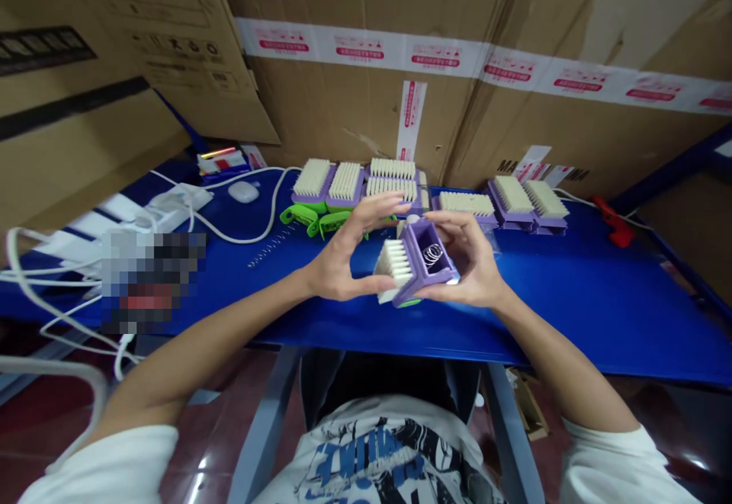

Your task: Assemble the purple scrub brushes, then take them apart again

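Observation:
A purple brush (412, 266) with cream bristles is held up over the front of the table between my two hands. Its hollow purple body faces me, and a metal coil spring (433, 255) sits inside the opening. My left hand (346, 264) has its thumb against the bristle side, fingers curving above. Around the other end, my right hand (473, 264) grips the purple body with thumb below and fingers on top. Behind my left hand lie green plastic parts (333, 223) and a row of springs (273, 246). More purple brushes (345, 182) stand bristles up at the back.
Other brushes (515, 195) stand at the back right, near a red tool (614, 222). White cables, a power strip (177, 205) and a white mouse (243, 192) occupy the left. Cardboard (366, 107) walls the blue table's (572, 298) back.

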### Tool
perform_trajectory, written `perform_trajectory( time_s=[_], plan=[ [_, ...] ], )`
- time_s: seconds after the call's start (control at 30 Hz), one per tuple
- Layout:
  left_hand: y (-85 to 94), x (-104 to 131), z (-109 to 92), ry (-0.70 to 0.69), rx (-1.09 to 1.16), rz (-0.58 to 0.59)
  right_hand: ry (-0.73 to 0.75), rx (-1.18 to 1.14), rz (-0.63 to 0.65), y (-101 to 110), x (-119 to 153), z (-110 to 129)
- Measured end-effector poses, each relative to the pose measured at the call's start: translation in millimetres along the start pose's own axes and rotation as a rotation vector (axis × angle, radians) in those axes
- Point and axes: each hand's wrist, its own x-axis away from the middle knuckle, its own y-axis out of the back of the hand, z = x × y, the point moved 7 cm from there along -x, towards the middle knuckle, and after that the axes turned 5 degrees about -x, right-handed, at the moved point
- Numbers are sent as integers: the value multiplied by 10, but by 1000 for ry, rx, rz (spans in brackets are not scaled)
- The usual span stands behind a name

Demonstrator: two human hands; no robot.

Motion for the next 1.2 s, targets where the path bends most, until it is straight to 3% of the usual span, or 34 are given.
perform_trajectory(
  time_s=[0.1,0.17,0.3,0.4,0.47,0.57,0.67,0.73,0.93,1.03,1.2],
  plan=[
    [-39,-12,-126,-70,-25,109,0,-40,115,-121,-13,-10],
    [-41,-19,-185,-138,-102,145,-1,-52,118,-158,-29,-25],
    [-18,-24,-162,-184,-219,171,-32,-84,-25,-74,-52,-118],
    [34,-19,-107,-158,-256,162,-50,158,-123,82,-54,-177],
    [84,-23,-93,-138,-252,142,-37,493,-43,93,-54,-200],
    [157,-51,-109,-116,-230,116,-51,939,197,-22,-3,-325],
    [224,-95,-152,-124,-218,72,-89,1109,373,-155,76,-463],
    [254,-116,-176,-137,-204,45,-89,1135,421,-220,103,-510],
    [256,-120,-177,-123,-227,38,-69,1127,348,-218,83,-566],
    [219,-109,-186,-129,-253,91,-34,1107,275,-187,66,-547],
    [224,-101,-170,-135,-274,114,45,937,-62,43,-19,-263]
  ],
)
